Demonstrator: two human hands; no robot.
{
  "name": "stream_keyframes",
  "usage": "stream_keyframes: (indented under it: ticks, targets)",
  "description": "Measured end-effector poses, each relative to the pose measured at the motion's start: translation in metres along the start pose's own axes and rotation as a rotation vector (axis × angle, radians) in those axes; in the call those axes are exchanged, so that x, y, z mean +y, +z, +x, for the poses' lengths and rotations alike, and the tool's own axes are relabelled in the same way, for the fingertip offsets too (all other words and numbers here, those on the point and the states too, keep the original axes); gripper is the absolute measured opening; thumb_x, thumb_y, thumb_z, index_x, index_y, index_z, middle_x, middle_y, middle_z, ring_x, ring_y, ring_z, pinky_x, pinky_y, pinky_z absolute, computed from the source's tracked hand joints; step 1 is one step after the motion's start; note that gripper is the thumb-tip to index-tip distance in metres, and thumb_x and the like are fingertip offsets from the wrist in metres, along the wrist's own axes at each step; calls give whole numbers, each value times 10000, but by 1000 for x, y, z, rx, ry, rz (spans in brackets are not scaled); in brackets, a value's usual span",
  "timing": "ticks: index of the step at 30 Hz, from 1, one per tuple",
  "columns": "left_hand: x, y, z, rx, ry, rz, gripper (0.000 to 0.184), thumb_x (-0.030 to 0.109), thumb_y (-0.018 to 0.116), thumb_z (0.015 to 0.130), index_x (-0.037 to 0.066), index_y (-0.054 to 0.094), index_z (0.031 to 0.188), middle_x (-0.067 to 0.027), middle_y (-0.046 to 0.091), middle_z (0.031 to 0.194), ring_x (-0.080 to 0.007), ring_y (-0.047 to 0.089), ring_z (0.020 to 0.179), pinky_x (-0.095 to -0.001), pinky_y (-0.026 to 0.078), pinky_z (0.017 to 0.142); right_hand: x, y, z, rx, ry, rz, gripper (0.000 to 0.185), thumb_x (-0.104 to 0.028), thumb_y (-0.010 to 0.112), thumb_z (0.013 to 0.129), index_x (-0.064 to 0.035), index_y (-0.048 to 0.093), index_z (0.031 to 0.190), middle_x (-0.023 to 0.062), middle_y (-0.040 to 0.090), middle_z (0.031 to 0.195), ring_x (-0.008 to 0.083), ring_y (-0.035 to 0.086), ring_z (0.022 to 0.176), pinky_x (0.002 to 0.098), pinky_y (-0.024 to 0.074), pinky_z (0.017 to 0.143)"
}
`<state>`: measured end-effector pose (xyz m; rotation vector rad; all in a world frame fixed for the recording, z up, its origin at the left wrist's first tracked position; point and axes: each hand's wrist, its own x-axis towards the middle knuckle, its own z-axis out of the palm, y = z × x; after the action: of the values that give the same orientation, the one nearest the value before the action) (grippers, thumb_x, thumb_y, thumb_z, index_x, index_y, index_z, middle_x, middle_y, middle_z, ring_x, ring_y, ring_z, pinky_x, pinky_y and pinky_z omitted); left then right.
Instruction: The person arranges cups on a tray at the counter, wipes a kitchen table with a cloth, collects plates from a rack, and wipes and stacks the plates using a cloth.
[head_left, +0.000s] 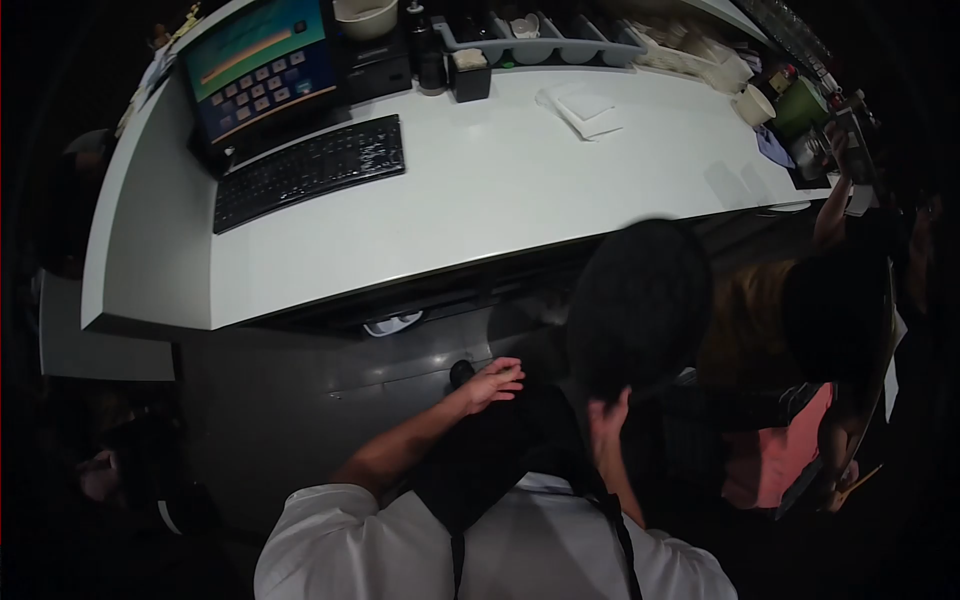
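Shirt [505,560]: white, its sleeves [320,515] leaving the forearms bare
Apron [450,475]: black
Straps [458,565]: thin, black
Shoe [461,373]: dark, rounded toe

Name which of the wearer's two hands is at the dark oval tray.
The right hand: its blurred fingers meet the lower edge of the dark oval tray, while the left hand is clear of it.

I register a white countertop [450,190], a black keyboard [320,165], a monitor [260,75] display in green, orange and blue, a grey divided tray [545,48] and a black oval tray [640,305].
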<state>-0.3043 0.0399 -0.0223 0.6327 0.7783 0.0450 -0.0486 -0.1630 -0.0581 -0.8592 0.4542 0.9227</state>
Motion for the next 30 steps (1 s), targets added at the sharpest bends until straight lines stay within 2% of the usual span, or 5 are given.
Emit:
stream_keyframes:
  ticks: [2, 9, 17, 22, 30]
  targets:
    - [0, 2, -11, -60, 21, -7, 541, 439, 605, 972, 165, 428, 1404, -74, 537, 1340, -194, 576, 1143, -374, 487, 930, 40, -49, -34, 42, -1, 205, 656, -500, 522, 982, -94, 401, 1484, 71, 400, 1542, 285, 379, 1406, 463, 311, 1183]
    - [-87, -36, -26, 154, -160, -161, 630, 522, 690, 885, 116, 443, 1299, -115, 521, 1184, -237, 569, 1069, -395, 511, 894, 69, -269, -17, 24, 158, -700, 278, -211, 419, 1007, 3, 588, 1061, 157, 623, 878, 248, 584, 621, 335, 499, 513]
    - [-183, 7, -85, 256, -331, -294, 616, 497, 667, 901, 51, 501, 1292, -184, 572, 1230, -287, 622, 1051, -439, 519, 944, 143, -172, -145, 516, 448, -437, 244, -140, 428, 993, 1, 586, 1114, 145, 650, 939, 244, 637, 669, 362, 571, 584]
    - [-225, -14, -152, 409, 4, -609, 243, 52, 542, 927, -29, 583, 1152, -149, 659, 1146, -291, 653, 1058, -441, 564, 904, 155, -121, -190, 233, 446, -516, 263, -181, 475, 1011, 17, 524, 1176, 168, 637, 1029, 283, 661, 778, 409, 610, 683]
    - [-237, -23, -283, 334, 427, -656, 428, 25, 595, 901, -73, 472, 1299, -198, 578, 1292, -330, 604, 1158, -474, 519, 1001, 197, -48, -244, -113, 336, -635, 282, -165, 540, 1010, 78, 537, 1153, 204, 647, 1121, 307, 683, 937, 480, 594, 763]
